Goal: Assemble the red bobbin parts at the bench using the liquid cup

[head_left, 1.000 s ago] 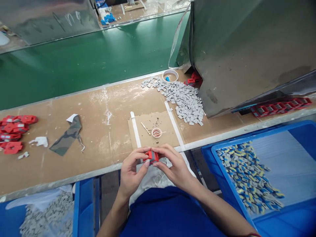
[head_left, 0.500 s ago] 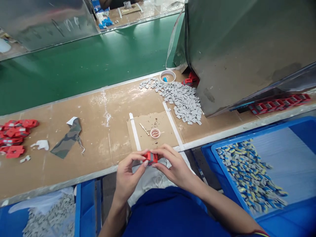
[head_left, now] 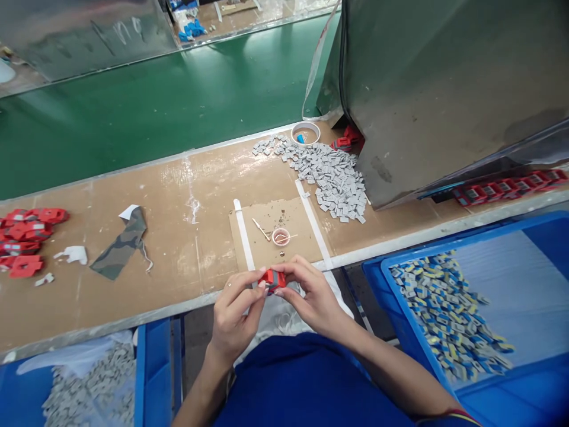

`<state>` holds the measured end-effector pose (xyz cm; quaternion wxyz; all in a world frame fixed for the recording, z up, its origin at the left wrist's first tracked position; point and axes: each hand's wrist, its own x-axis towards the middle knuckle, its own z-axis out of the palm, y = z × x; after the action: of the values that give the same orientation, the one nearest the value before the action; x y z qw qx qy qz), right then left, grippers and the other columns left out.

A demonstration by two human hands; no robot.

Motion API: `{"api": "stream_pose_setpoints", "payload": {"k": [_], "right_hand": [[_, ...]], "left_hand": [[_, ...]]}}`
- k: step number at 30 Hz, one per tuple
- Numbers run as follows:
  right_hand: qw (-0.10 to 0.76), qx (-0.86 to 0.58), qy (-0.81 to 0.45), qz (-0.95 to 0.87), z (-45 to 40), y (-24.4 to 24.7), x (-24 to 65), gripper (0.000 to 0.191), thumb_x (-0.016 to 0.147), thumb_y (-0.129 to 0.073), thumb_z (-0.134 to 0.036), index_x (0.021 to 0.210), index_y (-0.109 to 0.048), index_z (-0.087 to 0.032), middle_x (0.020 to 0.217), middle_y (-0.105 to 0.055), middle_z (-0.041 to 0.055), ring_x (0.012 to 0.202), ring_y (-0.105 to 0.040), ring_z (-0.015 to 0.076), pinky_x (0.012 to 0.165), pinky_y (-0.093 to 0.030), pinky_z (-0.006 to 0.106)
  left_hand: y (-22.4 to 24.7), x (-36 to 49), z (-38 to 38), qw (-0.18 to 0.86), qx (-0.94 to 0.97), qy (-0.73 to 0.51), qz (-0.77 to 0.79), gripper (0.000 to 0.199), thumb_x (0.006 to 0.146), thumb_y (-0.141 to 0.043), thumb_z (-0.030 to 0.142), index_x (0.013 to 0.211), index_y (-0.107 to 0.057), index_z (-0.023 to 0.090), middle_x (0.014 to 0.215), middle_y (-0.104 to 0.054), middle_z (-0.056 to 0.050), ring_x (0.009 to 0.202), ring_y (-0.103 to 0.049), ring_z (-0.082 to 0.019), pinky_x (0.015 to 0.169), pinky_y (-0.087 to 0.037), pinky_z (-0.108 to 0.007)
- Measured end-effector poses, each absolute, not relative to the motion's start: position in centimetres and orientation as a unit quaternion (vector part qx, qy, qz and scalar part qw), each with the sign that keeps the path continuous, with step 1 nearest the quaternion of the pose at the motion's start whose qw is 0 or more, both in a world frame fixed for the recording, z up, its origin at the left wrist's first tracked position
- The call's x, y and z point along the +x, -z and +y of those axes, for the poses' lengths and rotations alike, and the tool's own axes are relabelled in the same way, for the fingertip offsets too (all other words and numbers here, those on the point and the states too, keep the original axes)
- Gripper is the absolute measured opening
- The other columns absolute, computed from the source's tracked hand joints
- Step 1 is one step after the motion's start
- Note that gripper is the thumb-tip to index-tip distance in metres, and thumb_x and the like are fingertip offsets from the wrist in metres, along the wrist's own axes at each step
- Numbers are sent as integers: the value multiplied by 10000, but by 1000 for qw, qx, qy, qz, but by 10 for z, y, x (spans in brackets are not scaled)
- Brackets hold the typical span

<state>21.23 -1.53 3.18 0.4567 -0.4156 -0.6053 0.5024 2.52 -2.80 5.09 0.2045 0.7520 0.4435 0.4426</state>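
A small red and grey plastic part (head_left: 274,280) is held between my two hands at the table's front edge. My left hand (head_left: 237,308) pinches its left side with thumb and fingertips. On the other side, my right hand (head_left: 313,296) grips it between thumb and fingers. Just beyond lies a cardboard sheet (head_left: 262,216) taped down with white strips. A small round cup (head_left: 280,237) of reddish-brown content stands on it with a thin stick across. Left of the cup lies another pale stick (head_left: 261,229).
Small grey pieces (head_left: 331,178) are heaped at right, by a tape roll (head_left: 305,133). Red parts (head_left: 26,234) and a camouflage cloth (head_left: 122,246) lie at left. Blue bins (head_left: 386,279) with small pieces flank me. A metal housing (head_left: 444,89) overhangs the right side.
My left fingers have shifted on the red part, curling in closer at its left end. The part has turned slightly. My right hand keeps its hold.
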Motion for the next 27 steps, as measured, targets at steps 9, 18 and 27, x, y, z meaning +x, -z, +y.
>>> {"api": "stream_pose_setpoints", "payload": {"k": [9,18,27], "right_hand": [[467,-405,-705,-348,-20,-18,198,370,868,-798,-443,1139,-667,-228,1083,-743,74,1016,-724,200,934,-586,348],[438,-355,-739,-369,-22,-26,203,316,938,-723,-459,1153,-622,-251,1124,-731,54,1038,-706,171,937,-550,312],[290,-344,-771,-450,7,-51,229,371,831,-838,-427,1025,-611,-205,966,-689,14,888,-697,141,855,-567,280]], "left_hand": [[-31,25,-29,351,679,-441,471,290,943,-675,160,1225,-649,223,1268,-713,-122,1205,-697,-212,1003,-585,-303],[-30,22,-33,327,713,-420,456,417,979,-656,225,1393,-616,252,1282,-713,-120,1199,-697,-225,1018,-593,-337],[-46,5,-17,336,793,-361,358,454,994,-615,178,1444,-580,224,1258,-715,-153,1146,-718,-213,967,-614,-305]]}}
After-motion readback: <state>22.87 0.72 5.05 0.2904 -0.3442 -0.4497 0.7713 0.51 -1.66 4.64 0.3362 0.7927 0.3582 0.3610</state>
